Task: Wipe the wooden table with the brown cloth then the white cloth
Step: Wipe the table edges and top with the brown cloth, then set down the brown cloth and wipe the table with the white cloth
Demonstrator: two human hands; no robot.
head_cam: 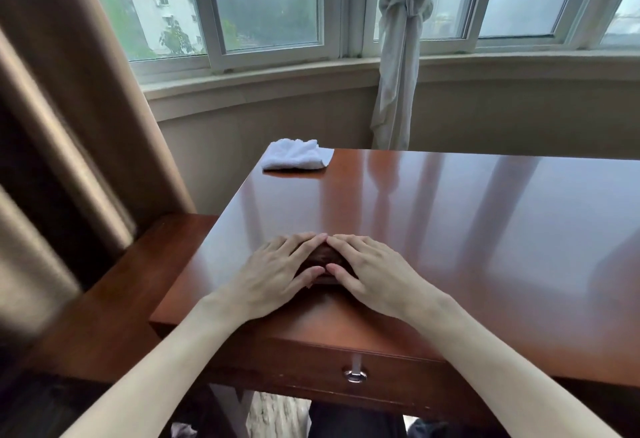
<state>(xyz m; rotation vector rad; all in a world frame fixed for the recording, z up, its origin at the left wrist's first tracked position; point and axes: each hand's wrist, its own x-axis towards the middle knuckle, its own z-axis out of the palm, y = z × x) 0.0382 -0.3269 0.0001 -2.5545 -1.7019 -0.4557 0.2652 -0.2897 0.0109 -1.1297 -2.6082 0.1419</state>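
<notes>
Both hands lie side by side on the near part of the wooden table (pixel 450 229), their fingertips meeting over the brown cloth (pixel 323 259), which is bunched beneath them and shows only as a dark patch in the gap between the palms. The left hand (pixel 277 278) covers the cloth's left side and the right hand (pixel 372 276) its right; the fingers of each are spread and nearly straight, so the grip is wide, pressing down on the cloth rather than curling round it. The white cloth (pixel 297 154) sits loosely folded at the far left corner of the table, well apart from the hands. A metal drawer pull (pixel 355 375) hangs on the table's front edge below the hands. Behind the table is a curved window (pixel 263 4) with a knotted pale curtain (pixel 401 56); a tan curtain (pixel 69 108) hangs at left. No writing or label can be read anywhere.
</notes>
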